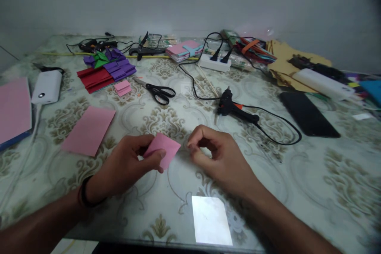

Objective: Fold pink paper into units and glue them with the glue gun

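Between the thumb and fingers of my left hand (131, 160) is a small pink paper square (167, 149), tilted above the patterned table cover. Just to its right, my right hand (218, 154) is curled, thumb and fingertips pressed together; whatever is in the pinch, if anything, is too small to name. A larger pink sheet (89, 131) lies left of my left hand. Nearer the front edge rests a white rectangle (211, 220). Beyond the hands are black-handled scissors (159, 91) and a small folded pink piece (122, 87).
A black glue gun (236, 109) with a looping cable lies beyond my right hand, near a dark phone (308, 114). Farther back stand a white power strip (214, 63) and folded purple paper (120, 67). At left are a white power bank (47, 87) and pink sheets (14, 107).
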`<state>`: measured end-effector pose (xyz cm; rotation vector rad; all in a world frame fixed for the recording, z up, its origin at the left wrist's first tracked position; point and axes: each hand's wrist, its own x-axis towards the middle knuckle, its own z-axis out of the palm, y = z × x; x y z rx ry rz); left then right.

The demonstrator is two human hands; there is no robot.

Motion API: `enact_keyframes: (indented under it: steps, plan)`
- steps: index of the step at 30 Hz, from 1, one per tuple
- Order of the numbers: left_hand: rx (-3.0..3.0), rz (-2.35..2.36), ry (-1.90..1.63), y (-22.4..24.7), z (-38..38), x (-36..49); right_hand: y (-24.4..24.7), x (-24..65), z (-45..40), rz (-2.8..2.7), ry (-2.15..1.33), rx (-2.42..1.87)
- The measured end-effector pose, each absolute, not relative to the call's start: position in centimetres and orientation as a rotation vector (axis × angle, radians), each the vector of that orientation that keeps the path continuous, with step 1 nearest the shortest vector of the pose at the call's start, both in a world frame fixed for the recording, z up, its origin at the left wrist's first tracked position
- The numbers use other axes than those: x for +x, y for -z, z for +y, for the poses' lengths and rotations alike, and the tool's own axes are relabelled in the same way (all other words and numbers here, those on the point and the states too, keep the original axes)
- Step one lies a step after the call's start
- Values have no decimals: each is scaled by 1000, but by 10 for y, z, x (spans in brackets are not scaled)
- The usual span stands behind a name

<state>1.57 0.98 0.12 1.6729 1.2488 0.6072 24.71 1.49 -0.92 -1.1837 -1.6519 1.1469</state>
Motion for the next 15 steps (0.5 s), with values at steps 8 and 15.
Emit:
enact_keyframes:
  steps: [8, 15]
  plan:
    - [1324, 1033, -719, 7, 11, 18, 17, 239, 7, -1827, -962, -900]
    - [1309, 1008, -694, 9, 9, 19, 16, 239, 7, -1816, -969, -888]
